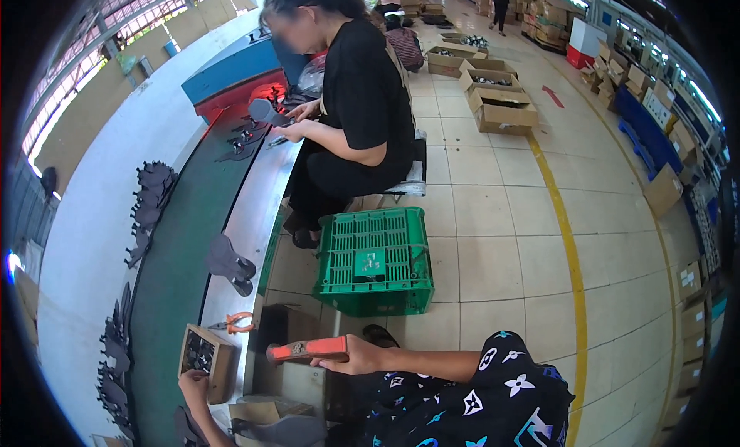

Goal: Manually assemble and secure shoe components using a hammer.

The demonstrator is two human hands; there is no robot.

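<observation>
My right hand (356,356) is wrapped round a red hammer (312,348), its round face pointing left. At the bench's near end my left hand (194,385) dips over the rim of a small wooden box (222,370). Inside lie several small dark and shiny metal parts (200,352). The left fingers are drawn together at the parts; what they hold, if anything, is hidden. Orange-handled pliers (233,323) rest just beyond the box. Farther along the metal ledge lies a dark grey flat piece (225,260) with rounded black ends.
A green conveyor belt (181,239) runs along the left, with dark pieces (152,200) piled on its far edge. Across from me a seated co-worker (362,100) handles a grey piece. A green plastic crate (375,262) stands between us. Open cartons (501,112) sit on the tiled floor.
</observation>
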